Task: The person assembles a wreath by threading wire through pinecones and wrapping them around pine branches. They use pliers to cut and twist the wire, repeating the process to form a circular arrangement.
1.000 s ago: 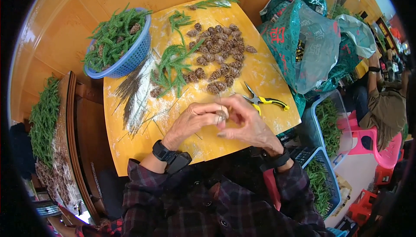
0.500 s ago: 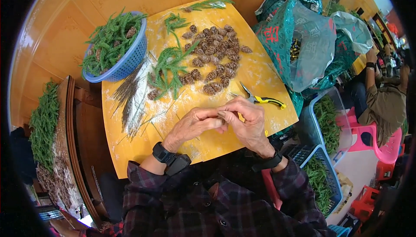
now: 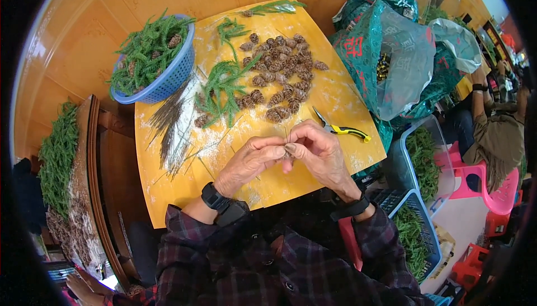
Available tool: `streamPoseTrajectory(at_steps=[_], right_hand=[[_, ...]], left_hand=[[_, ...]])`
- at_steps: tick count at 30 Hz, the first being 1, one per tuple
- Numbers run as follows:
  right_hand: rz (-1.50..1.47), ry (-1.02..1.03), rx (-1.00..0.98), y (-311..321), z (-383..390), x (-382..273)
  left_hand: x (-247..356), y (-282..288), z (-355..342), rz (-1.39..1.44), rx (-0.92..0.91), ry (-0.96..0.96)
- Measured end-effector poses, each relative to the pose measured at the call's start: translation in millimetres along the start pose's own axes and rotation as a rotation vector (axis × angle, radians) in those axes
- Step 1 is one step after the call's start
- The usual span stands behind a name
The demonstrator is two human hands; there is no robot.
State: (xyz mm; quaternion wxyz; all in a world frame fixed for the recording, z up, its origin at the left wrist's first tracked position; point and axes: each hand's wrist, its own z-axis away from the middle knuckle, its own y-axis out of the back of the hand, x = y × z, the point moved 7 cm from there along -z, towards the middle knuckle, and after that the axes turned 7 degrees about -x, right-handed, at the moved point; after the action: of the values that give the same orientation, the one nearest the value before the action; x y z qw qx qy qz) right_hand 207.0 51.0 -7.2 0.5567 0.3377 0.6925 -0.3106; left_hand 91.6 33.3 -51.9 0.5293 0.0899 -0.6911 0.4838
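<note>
A: The pine cone (image 3: 286, 150) sat pinched between the fingertips of both hands, just above the near edge of the yellow board (image 3: 347, 96), with a thin wire standing up from it, though at that size I could not be sure it was wire.

B: So both hands were gripping?

A: Yes. The left hand (image 3: 249, 163) curled its fingers around the cone from one side, and the right hand (image 3: 319, 152) closed on it from the other, thumbs meeting.

B: How far along did it look?

A: Early, I judged. A large heap of loose pine cones (image 3: 279, 79) lay untouched mid-board, evergreen sprigs (image 3: 221, 88) beside them, a bundle of thin wires (image 3: 173, 118) to the left, and yellow-handled pliers (image 3: 344, 130) just beyond the right hand. The blue basket (image 3: 168, 79) held more greenery.
</note>
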Motion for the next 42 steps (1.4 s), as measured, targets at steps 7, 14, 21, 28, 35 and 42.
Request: streamPoseTrajectory(at_steps=[7,14,21,28,35,42], right_hand=[[0.142,0.077,0.031,8.2,0.2,-1.8],[0.967,0.595,0.020,-9.0,8.2,-56.3],[1.067,0.524,-0.124,-6.2,-2.4,-56.5],[1.025,0.411,-0.137,-5.9,-10.8,-51.3],[0.933,0.328,0.030,-3.1,-6.4,-33.5],[0.556,-0.017,0.068,7.9,-0.1,-12.0]], left_hand=[[-3.0,0.3,2.2,0.117,0.008,-0.005],[-6.0,2.8,3.4,0.225,-0.087,-0.003],[-2.6,-7.2,4.9,0.158,-0.082,0.049],[-1.5,-3.4,3.7,0.098,-0.053,0.015],[11.5,-6.5,1.3,-0.263,0.130,-0.045],[26.1,-14.0,3.1,-0.790,0.273,-0.002]])
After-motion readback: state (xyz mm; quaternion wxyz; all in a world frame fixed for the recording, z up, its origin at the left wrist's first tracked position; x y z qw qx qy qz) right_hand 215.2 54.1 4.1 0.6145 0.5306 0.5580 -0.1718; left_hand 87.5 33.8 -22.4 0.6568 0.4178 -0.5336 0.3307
